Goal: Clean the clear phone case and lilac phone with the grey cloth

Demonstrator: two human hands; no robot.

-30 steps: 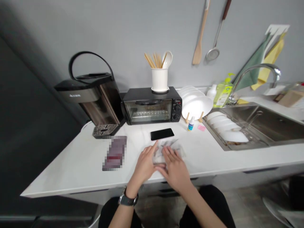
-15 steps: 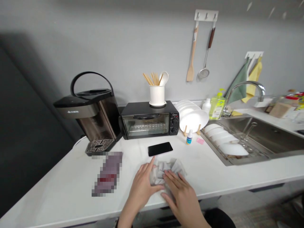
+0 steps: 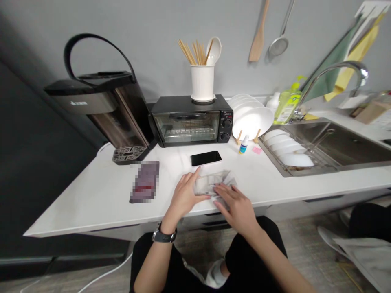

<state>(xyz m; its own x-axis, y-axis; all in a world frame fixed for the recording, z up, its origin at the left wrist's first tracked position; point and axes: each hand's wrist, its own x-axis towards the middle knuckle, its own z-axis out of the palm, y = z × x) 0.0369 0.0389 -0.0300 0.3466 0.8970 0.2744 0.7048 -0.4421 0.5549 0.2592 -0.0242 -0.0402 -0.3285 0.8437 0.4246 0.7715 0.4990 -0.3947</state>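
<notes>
A thin, crumpled, whitish-grey sheet [image 3: 210, 181] lies near the counter's front edge; whether it is cloth or plastic I cannot tell. My left hand [image 3: 184, 193] is at its left end, thumb and index finger spread apart around the edge. Across the right part of the sheet my right hand [image 3: 235, 203] presses with its fingers stretched out, covering some of it. Just behind the sheet lies a black-screened phone [image 3: 206, 158]. A small white-capped bottle [image 3: 243, 145] and a pink piece [image 3: 257, 150] sit farther back to the right.
A blurred-out purple item [image 3: 146, 181] lies left of my hands. Behind stand a water dispenser [image 3: 122, 118], a toaster oven [image 3: 189, 126] carrying a utensil holder [image 3: 203, 81], and racked plates [image 3: 249, 122]. The sink [image 3: 345, 150] holds several white dishes [image 3: 287, 148].
The view has tilted down, showing my watch and legs. The sheet looks flatter and more gathered from front to back. My right hand has shifted slightly right along it.
</notes>
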